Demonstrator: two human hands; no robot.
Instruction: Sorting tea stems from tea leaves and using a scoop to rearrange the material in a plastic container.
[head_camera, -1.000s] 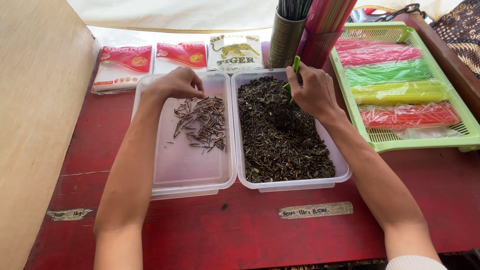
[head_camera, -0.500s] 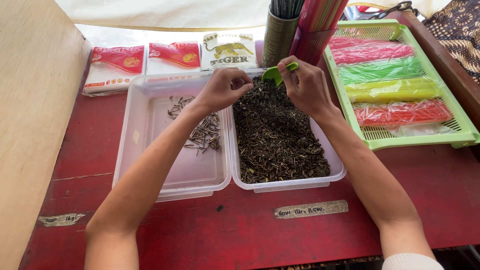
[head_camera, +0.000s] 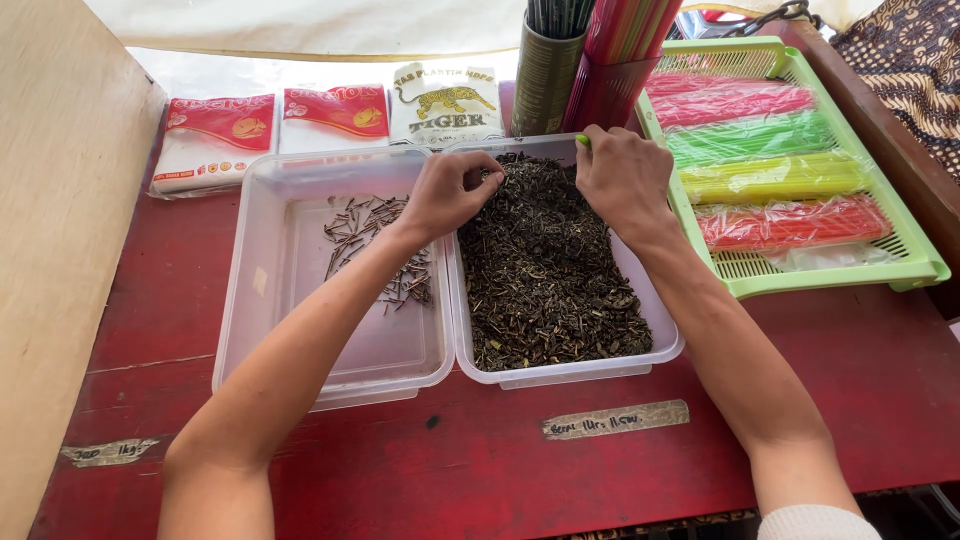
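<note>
Two clear plastic tubs sit side by side on a red table. The right tub (head_camera: 668, 342) is full of dark dried leaves (head_camera: 550, 280). A small pile of brown stems (head_camera: 372, 240) lies in the left tub (head_camera: 250, 290). My left hand (head_camera: 450, 192) reaches over the divide, fingertips pinched at the leaves' far left edge. My right hand (head_camera: 622, 178) is closed around a small green scoop (head_camera: 582, 140), of which only the tip shows, at the far end of the right tub.
A light green slotted tray (head_camera: 830, 268) with bagged coloured straws lies at the right. Two cups of straws (head_camera: 570, 70) stand behind the tubs, beside three flat packets (head_camera: 330, 115). A wooden board (head_camera: 60, 250) borders the left. Paper labels (head_camera: 615, 420) are stuck near the front edge.
My left hand moved from the stem tub across to the leaf tub. My right hand lifted the green scoop, then lowered it so it is nearly hidden in the fist.
</note>
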